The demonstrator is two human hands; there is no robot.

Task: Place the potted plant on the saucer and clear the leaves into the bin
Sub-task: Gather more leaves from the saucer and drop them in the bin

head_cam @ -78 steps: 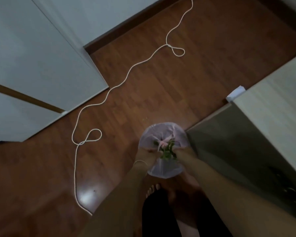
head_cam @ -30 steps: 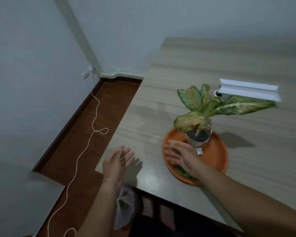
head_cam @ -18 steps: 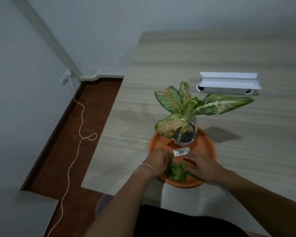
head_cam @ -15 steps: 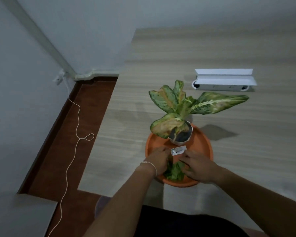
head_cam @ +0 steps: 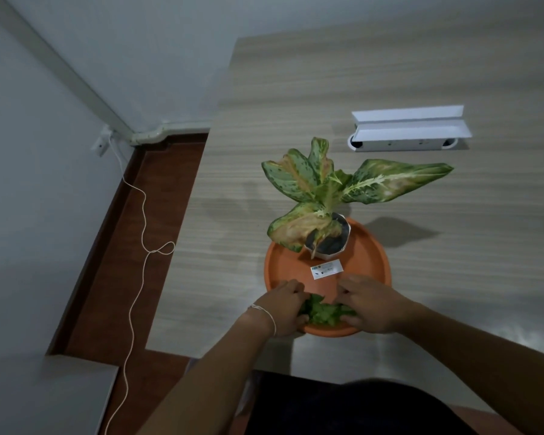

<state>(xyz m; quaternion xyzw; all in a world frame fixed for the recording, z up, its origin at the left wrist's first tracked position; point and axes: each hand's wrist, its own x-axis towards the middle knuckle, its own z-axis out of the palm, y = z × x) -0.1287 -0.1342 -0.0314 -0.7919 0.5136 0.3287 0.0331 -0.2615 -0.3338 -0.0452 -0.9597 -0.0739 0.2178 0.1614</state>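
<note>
The potted plant point(head_cam: 327, 237), with broad speckled green and yellowed leaves in a small white pot, stands upright at the far side of the orange saucer point(head_cam: 371, 262). A small white label point(head_cam: 326, 269) lies on the saucer in front of the pot. A heap of loose green leaves point(head_cam: 322, 312) sits at the saucer's near rim. My left hand point(head_cam: 283, 307) and my right hand point(head_cam: 368, 304) close in on the heap from either side, fingers curled into it. The bin is out of sight below the table edge.
The saucer rests near the front left corner of a pale wooden table point(head_cam: 296, 120). A white power strip box point(head_cam: 409, 128) lies farther back. A white cord point(head_cam: 142, 230) trails over the brown floor point(head_cam: 120, 277) on the left, beside the wall.
I have come up from the bagged bin on the floor to the table. Both hands moved onto the saucer and drew together around the leaf heap at its near rim.
</note>
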